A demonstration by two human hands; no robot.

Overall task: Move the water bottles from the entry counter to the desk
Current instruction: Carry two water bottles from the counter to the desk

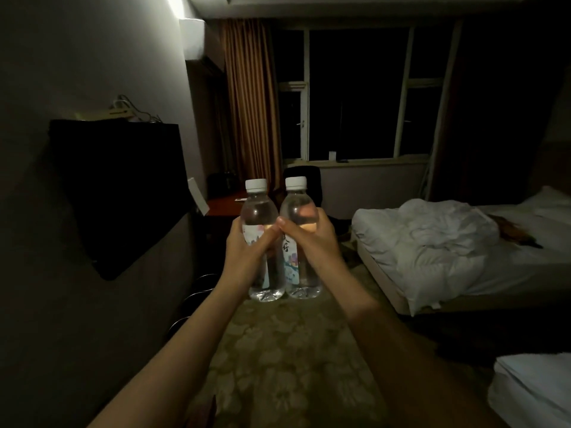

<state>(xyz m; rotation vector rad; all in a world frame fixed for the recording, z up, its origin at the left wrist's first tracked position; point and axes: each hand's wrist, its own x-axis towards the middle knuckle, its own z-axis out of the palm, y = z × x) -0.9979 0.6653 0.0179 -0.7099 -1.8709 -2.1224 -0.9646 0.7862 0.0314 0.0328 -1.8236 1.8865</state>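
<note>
Two clear water bottles with white caps stand upright side by side in front of me, held in the air above the carpet. My left hand (247,242) grips the left bottle (259,208) around its printed label. My right hand (312,239) grips the right bottle (298,205) at its middle. The bottles touch each other, and so do my thumbs. The reddish wooden desk (224,206) stands farther ahead on the left, against the wall beside the curtain, partly hidden behind the bottles.
A dark wall-mounted TV (120,193) hangs on the left wall. A black chair (304,180) sits by the desk. An unmade bed (463,242) fills the right side, with a second bed corner (534,393) at the lower right. Patterned carpet (278,350) runs between them.
</note>
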